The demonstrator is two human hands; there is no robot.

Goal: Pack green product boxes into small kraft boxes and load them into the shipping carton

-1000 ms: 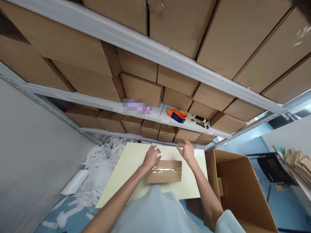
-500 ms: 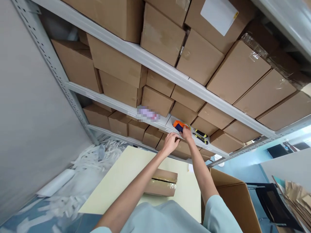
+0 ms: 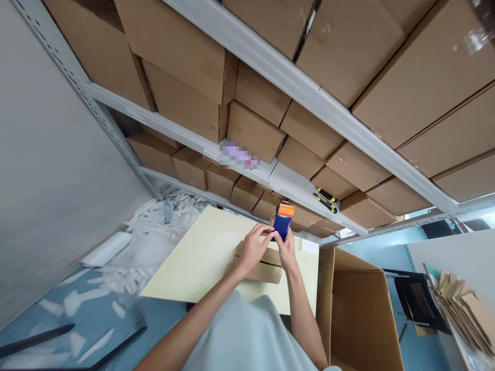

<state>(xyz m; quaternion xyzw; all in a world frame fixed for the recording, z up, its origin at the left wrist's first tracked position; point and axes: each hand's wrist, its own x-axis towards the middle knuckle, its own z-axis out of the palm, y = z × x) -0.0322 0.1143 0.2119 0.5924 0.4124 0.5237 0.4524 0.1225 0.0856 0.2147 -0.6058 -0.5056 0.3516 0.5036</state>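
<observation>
An orange and blue tape dispenser (image 3: pixel 283 220) is held up in front of the shelf, over the far edge of the pale yellow table. My right hand (image 3: pixel 286 250) is closed around its lower end. From the left, my left hand (image 3: pixel 257 246) meets it, fingers and thumb pinched at the dispenser's lower edge; whether a tape end lies between them is too small to see. Below my hands a taped cardboard box (image 3: pixel 266 272) lies on the table (image 3: pixel 185 257), partly hidden by my left hand and forearm.
Two yellow-black utility knives (image 3: pixel 325 199) lie on the shelf (image 3: pixel 297 188) ahead, beneath stacked cartons (image 3: pixel 255 131). A large open carton (image 3: pixel 359 309) stands right of the table. White scraps (image 3: pixel 147 232) cover the floor at left. A black chair (image 3: pixel 415 299) is at far right.
The tape dispenser has come off the shelf toward me in my right hand and now points upward. My left hand has moved down and onto it. The view has tilted lower.
</observation>
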